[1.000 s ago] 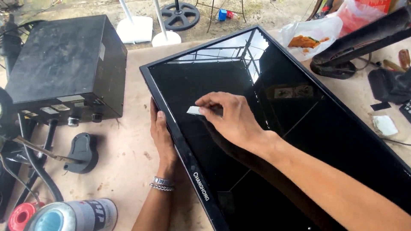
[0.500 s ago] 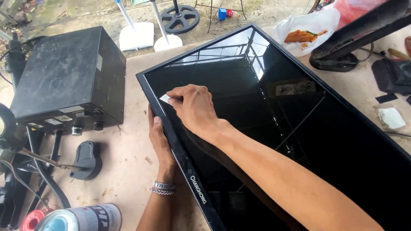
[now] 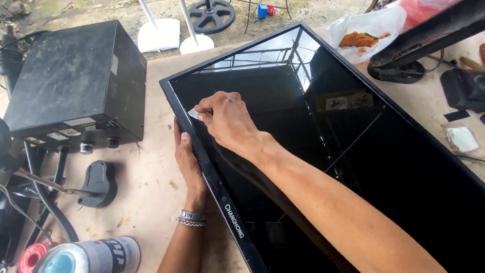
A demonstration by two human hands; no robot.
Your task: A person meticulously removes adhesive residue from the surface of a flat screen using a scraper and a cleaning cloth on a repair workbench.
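Right hand: the right hand (image 3: 227, 119) reaches across the glass, fingertips pinched on a small white scrap (image 3: 193, 113) pressed against the screen near the frame's left edge.
Left hand: the left hand (image 3: 188, 156) lies flat along the outer left edge of the frame, fingers together and touching it, clasping nothing; two metal bracelets (image 3: 191, 218) sit at the wrist.
Panel: a flat black television screen (image 3: 353, 167) lies face up on the pale worktable (image 3: 146, 192), its glossy glass reflecting roof framing.
Left of panel: a dusty black metal box (image 3: 76, 81); a dark plastic part (image 3: 98, 182) below it.
Bottom left: a spray can (image 3: 93, 255) on its side beside a red spool (image 3: 31, 257).
Far right: a white plastic bag (image 3: 369, 28); a white folded cloth (image 3: 462, 139).
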